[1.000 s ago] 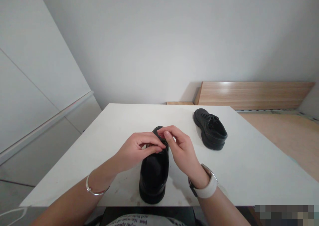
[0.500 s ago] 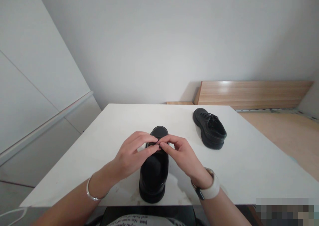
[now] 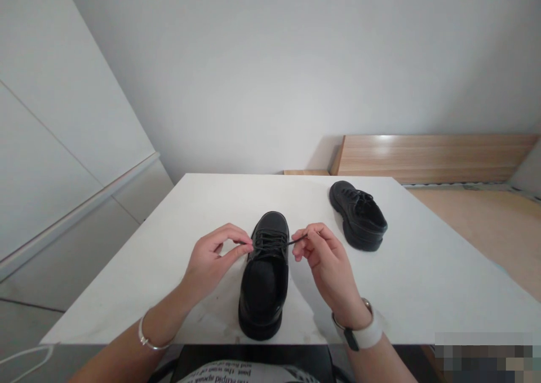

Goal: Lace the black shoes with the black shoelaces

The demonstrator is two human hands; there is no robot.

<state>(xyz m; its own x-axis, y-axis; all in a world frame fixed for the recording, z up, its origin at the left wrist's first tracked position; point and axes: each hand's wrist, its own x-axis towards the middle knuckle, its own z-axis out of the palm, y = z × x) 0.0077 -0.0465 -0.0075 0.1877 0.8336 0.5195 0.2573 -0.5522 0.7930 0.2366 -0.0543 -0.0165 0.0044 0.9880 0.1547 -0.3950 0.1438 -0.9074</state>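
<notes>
A black lace-up shoe (image 3: 262, 293) stands upright on the white table (image 3: 160, 304), its toe pointing away from me. At its left side, my left hand (image 3: 215, 256) pinches a black shoelace between thumb and index finger, close to the eyelets. My right hand (image 3: 327, 262), on the other side, grips the other lace end (image 3: 298, 240), which stretches out from the shoe. Crossed laces (image 3: 271, 241) show over the tongue between the two hands. The matching black shoe (image 3: 359, 217) sits farther back on the right with its laces tied; neither hand touches it.
A plain wall (image 3: 270, 79) rises behind the table. To the right are a wooden headboard (image 3: 435, 156) and a tan bed surface (image 3: 473, 219). White panels (image 3: 54, 163) stand at the left, and a white cable (image 3: 29, 352) hangs at the lower left.
My hands, together over the laces before, have moved apart to either side of the shoe. The right hand has drawn a lace end out to the right, and the lacing is now uncovered.
</notes>
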